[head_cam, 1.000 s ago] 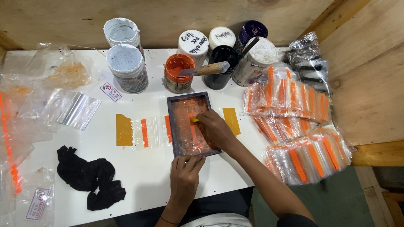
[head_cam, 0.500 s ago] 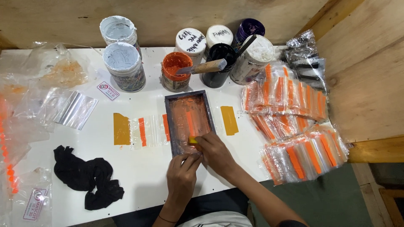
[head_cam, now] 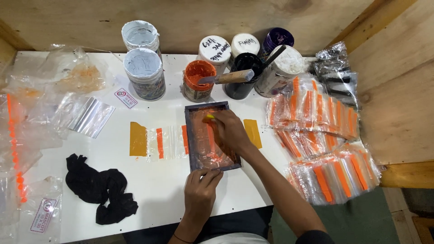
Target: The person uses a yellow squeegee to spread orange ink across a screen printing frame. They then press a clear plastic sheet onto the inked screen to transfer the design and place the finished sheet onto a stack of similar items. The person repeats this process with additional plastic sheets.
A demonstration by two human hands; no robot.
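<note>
A small dark-framed printing screen [head_cam: 194, 138], smeared with orange ink, lies flat on the white table [head_cam: 149, 190] over a clear plastic bag. My right hand [head_cam: 229, 131] rests on the screen's upper part, fingers closed on a small yellow squeegee [head_cam: 209, 117] near the top edge. My left hand [head_cam: 201, 192] presses flat against the frame's near edge, holding it down. To the left of the frame lie clear bags with orange stripes [head_cam: 159, 143], taped down with yellow-brown tape [head_cam: 138, 139]. A second piece of tape [head_cam: 252, 133] lies right of the frame.
Several ink pots stand along the back wall, among them an open orange pot [head_cam: 199, 80] with a wooden-handled spatula [head_cam: 228, 77] across it. Piles of orange-printed bags [head_cam: 325, 149] fill the right side. A black rag [head_cam: 101, 190] and loose clear bags [head_cam: 90, 116] lie left.
My right hand pulled the squeegee down to the frame's near end, then moved it back up to the top edge. My left hand stayed on the near edge.
</note>
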